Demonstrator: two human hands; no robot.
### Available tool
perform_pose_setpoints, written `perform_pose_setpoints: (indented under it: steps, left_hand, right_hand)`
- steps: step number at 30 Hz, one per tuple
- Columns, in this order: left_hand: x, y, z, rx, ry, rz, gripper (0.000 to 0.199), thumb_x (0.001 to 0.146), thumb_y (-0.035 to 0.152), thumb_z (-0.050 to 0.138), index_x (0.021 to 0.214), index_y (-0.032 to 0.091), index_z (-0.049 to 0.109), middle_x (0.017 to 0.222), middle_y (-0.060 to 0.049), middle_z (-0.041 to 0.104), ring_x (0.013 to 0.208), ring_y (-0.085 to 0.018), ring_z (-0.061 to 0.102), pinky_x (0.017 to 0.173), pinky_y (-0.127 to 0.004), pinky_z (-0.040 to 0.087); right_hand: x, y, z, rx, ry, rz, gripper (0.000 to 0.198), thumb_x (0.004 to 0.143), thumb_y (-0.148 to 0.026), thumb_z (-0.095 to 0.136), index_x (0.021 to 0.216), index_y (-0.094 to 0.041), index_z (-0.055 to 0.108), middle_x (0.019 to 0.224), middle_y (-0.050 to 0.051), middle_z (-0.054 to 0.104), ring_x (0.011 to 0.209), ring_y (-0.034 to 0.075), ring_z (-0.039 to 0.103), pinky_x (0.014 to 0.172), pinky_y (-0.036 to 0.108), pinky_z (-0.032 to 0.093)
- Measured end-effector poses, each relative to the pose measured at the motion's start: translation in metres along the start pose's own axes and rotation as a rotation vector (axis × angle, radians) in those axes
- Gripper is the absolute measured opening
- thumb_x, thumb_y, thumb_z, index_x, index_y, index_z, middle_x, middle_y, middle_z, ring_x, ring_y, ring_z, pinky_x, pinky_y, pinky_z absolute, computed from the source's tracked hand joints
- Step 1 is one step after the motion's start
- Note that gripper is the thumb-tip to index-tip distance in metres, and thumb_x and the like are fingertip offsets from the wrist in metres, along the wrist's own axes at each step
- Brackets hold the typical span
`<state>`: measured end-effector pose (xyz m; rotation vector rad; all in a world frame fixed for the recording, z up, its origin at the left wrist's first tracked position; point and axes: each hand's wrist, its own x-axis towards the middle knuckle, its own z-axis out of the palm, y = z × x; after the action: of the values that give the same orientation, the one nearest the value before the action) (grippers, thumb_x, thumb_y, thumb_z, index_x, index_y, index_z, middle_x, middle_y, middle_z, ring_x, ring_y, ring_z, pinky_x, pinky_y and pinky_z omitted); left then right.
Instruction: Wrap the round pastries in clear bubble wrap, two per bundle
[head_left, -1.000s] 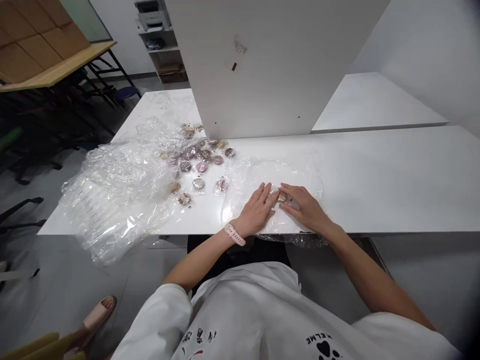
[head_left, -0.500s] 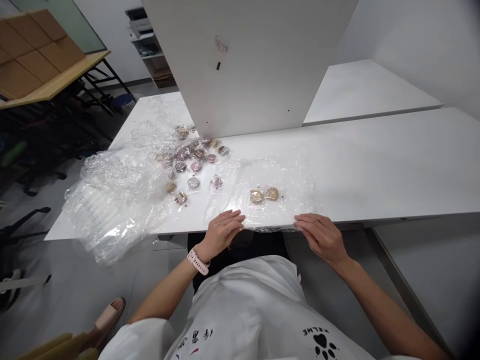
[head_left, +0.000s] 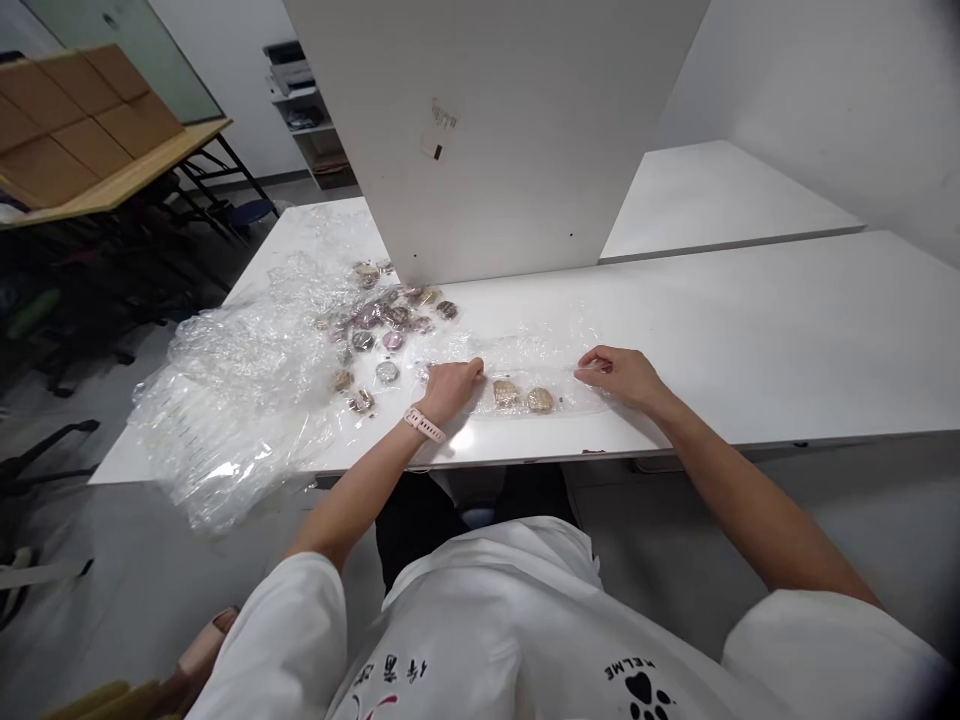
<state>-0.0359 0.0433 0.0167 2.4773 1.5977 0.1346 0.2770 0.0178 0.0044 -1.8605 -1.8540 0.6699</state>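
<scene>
Both hands are at a sheet of clear plastic film [head_left: 544, 348] lying on the white table [head_left: 750, 370], one at each end. L hand [head_left: 452, 390]: fingers curled in, thumb side up, gripping the film's L end. R hand [head_left: 622, 378]: thumb and fingertips pinched together on the same edge at the R end, the rest of the fingers loosely bent. Prob. held at opp. ends so the edge stays straight and taut betw. them; a pinch would suit thin, slippery stuff.

Two gold-coloured discs sit side by side nr the table's front edge, betw. the hands and just on the wearer's side of that taut edge: L disc [head_left: 505, 393] and R disc [head_left: 540, 400], each apparently in its own small packet. Neither hand is on them. Film lies around them; w/ the glare, can't tell for sure if a layer also covers them.

Off to the L, a loose cluster of packeted discs [head_left: 394, 341], pink, dark, silver and gold, plus a big crumpled heap of clear plastic [head_left: 232, 370] hanging over the front edge; likely kept to that side so the stretch in front of the body is free for handwork. White upright panel [head_left: 510, 130] stands behind, w/ a small label [head_left: 439, 130]. Pale pink wristband [head_left: 425, 424] on L wrist.
</scene>
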Motion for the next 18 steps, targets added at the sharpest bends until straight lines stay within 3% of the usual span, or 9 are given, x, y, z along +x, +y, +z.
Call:
perform_pose_setpoints:
  steps: [2,4,6,8,10,14,18]
  left_hand:
    - [-0.012,0.004,0.002,0.033,0.195,0.045,0.022,0.094,0.01,0.047,0.107,0.016,0.064,0.108,-0.014,0.07,0.101,-0.029,0.064,0.082,-0.044,0.051]
    - [-0.027,0.012,0.003,-0.012,0.356,0.154,0.028,0.093,0.008,0.048,0.117,0.017,0.06,0.131,-0.015,0.061,0.124,-0.031,0.055,0.099,-0.051,0.047]
    - [-0.037,0.022,0.006,-0.128,0.328,0.318,0.032,0.093,0.017,0.055,0.125,0.018,0.055,0.139,-0.014,0.056,0.132,-0.03,0.049,0.108,-0.053,0.043]
    - [-0.042,0.03,0.012,-0.236,0.199,0.448,0.047,0.089,0.028,0.066,0.132,0.018,0.049,0.142,-0.016,0.053,0.135,-0.031,0.047,0.111,-0.052,0.042]
    - [-0.043,0.035,0.02,-0.305,0.103,0.449,0.058,0.085,0.029,0.072,0.135,0.017,0.045,0.142,-0.017,0.053,0.135,-0.032,0.047,0.11,-0.051,0.044]
    - [-0.055,0.034,0.021,-0.384,0.063,0.316,0.043,0.089,0.021,0.063,0.129,0.02,0.047,0.123,-0.011,0.064,0.119,-0.027,0.057,0.097,-0.044,0.051]
    - [-0.061,0.026,0.001,-0.561,-0.025,0.251,0.03,0.098,0.031,0.053,0.126,0.022,0.048,0.114,-0.008,0.071,0.102,-0.022,0.067,0.086,-0.035,0.053]
  right_hand:
    - [-0.005,-0.003,0.001,-0.148,0.174,-0.11,0.03,0.084,-0.04,0.064,0.107,-0.022,0.072,0.106,0.01,0.07,0.098,0.03,0.063,0.08,0.044,0.05]
    - [-0.015,-0.01,0.002,-0.198,0.289,-0.32,0.031,0.09,-0.038,0.059,0.116,-0.022,0.069,0.117,0.011,0.068,0.11,0.031,0.059,0.09,0.048,0.048]
    - [-0.024,-0.017,0.008,-0.145,0.191,-0.556,0.035,0.093,-0.041,0.057,0.123,-0.024,0.066,0.124,0.01,0.066,0.118,0.03,0.057,0.099,0.049,0.046]
    - [-0.029,-0.021,0.019,-0.089,0.011,-0.703,0.045,0.092,-0.046,0.06,0.132,-0.025,0.061,0.133,0.01,0.063,0.123,0.029,0.056,0.102,0.048,0.046]
    - [-0.034,-0.021,0.031,-0.068,-0.063,-0.719,0.048,0.093,-0.047,0.058,0.136,-0.025,0.058,0.137,0.011,0.061,0.124,0.029,0.056,0.102,0.049,0.047]
    - [-0.049,-0.019,0.039,-0.022,-0.06,-0.667,0.036,0.099,-0.04,0.048,0.127,-0.024,0.064,0.124,0.009,0.069,0.114,0.026,0.061,0.098,0.044,0.049]
    - [-0.056,-0.025,0.028,0.06,-0.186,-0.494,0.035,0.099,-0.046,0.045,0.112,-0.025,0.07,0.095,0.005,0.074,0.081,0.02,0.066,0.072,0.033,0.049]
